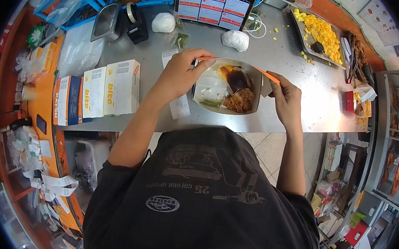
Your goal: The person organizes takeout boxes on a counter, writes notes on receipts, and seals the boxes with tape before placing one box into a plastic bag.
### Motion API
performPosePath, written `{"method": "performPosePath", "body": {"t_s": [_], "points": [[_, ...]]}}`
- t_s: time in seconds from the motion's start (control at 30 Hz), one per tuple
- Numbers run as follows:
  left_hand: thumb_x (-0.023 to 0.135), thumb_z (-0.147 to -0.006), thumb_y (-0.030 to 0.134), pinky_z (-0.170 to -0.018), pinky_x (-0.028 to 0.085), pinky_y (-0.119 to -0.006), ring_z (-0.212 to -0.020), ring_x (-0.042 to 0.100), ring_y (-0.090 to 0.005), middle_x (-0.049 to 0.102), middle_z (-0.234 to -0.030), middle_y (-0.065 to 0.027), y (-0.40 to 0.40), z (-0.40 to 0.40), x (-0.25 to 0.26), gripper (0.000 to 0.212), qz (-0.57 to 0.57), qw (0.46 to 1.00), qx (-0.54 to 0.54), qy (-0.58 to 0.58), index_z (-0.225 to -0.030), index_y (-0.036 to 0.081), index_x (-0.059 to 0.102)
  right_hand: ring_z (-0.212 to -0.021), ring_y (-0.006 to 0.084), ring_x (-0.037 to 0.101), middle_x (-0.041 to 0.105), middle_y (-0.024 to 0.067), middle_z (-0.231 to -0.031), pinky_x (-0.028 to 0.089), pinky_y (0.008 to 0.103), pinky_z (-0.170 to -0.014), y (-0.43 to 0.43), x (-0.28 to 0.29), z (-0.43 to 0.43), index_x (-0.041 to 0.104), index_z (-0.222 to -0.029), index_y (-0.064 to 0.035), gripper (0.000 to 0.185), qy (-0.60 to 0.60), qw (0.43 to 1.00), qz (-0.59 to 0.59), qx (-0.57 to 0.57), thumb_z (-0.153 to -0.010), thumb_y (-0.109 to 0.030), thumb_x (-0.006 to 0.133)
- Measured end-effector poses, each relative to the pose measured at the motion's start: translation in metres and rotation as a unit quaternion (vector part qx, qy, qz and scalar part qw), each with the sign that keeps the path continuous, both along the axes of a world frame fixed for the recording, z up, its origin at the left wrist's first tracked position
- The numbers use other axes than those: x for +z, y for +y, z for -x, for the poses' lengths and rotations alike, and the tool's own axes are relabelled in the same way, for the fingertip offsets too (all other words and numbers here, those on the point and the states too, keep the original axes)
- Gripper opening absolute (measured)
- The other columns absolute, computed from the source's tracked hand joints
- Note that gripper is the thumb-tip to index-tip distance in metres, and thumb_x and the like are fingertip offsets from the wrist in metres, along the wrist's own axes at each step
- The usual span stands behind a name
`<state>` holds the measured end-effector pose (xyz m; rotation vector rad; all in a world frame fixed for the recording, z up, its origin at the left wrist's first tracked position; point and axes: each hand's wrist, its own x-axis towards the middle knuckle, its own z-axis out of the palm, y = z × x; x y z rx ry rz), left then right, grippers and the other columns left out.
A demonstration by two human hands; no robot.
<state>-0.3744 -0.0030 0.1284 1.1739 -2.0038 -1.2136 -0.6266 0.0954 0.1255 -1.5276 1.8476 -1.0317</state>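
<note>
An open cardboard food box (258, 102) stands on the steel counter before me. Inside it lie fried breaded pieces (240, 100), a dark sauce packet (237, 80) over something yellow, and a clear plastic packet (211, 90) with something green in it. My left hand (186, 70) pinches the box's orange-edged flap at the upper left, thumb towards the box. With fingers and thumb, my right hand (284, 96) grips the orange flap at the right. Beside my left forearm, a printed paper slip (179, 107) lies flat, partly under the box or arm.
Closed cardboard boxes (122, 87) stand at the left. Behind are a tablet (214, 6), two white wrapped bundles (164, 22), a tape dispenser (136, 28) and a metal container (105, 22). At the back right sit a tray of yellow food (302, 44), tongs and a small red box (350, 102).
</note>
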Motion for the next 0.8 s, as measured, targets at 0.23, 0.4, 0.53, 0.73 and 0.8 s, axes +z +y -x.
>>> {"method": "performPosePath", "body": {"t_s": [0.23,0.4,0.53,0.73,0.8], "points": [[0.059,-0.088,0.027,-0.093,0.040,-0.033,-0.111,0.052,-0.0221,0.053,-0.123,-0.0115,0.001,-0.024,-0.008,0.036,-0.023,0.996,-0.090,0.006,-0.116,0.005,0.058,-0.082,0.0173,0.062,0.064,0.0119,-0.094,0.050,0.0277,-0.068,0.006,0.005,0.009,0.059,-0.116,-0.0003,0.032,-0.006,0.994,-0.056,0.092,-0.088,-0.015,0.058],[0.065,-0.084,0.021,-0.105,0.031,-0.040,-0.130,0.035,-0.0309,0.015,-0.148,-0.0154,0.029,-0.039,-0.048,0.057,-0.048,0.982,-0.183,0.015,-0.133,0.005,0.040,-0.113,0.0290,0.052,0.045,0.0179,-0.130,0.050,0.0364,-0.081,0.039,-0.039,0.007,0.041,-0.130,-0.0003,0.053,-0.281,0.946,-0.123,0.104,-0.087,-0.021,0.062],[0.065,-0.084,0.019,-0.103,0.034,-0.039,-0.127,0.039,-0.0310,0.023,-0.145,-0.0209,0.051,-0.018,-0.055,0.060,-0.033,0.998,0.007,0.056,-0.134,0.003,0.037,-0.115,0.0312,0.050,0.044,0.0235,-0.130,0.048,0.0396,-0.085,0.030,-0.048,-0.014,0.034,-0.133,0.0031,0.065,-0.190,0.973,-0.125,-0.033,-0.085,-0.027,0.065],[0.074,-0.076,0.026,-0.081,0.050,-0.032,-0.098,0.060,-0.0221,0.059,-0.109,-0.0211,0.035,-0.022,-0.072,0.067,-0.227,0.957,0.129,0.121,-0.125,-0.008,0.044,-0.079,0.0208,0.062,0.064,0.0181,-0.093,0.049,0.0327,-0.072,0.016,-0.055,-0.003,0.055,-0.111,0.0122,0.056,-0.235,0.954,-0.170,-0.078,-0.076,-0.028,0.073],[0.074,-0.076,0.028,-0.077,0.050,-0.031,-0.094,0.061,-0.0189,0.062,-0.102,-0.0184,0.024,-0.027,-0.056,0.060,-0.221,0.970,0.094,0.035,-0.119,-0.008,0.051,-0.077,0.0172,0.060,0.064,0.0159,-0.088,0.047,0.0295,-0.070,0.012,-0.039,-0.001,0.057,-0.108,0.0117,0.051,-0.213,0.954,-0.195,-0.077,-0.078,-0.027,0.071]]}}
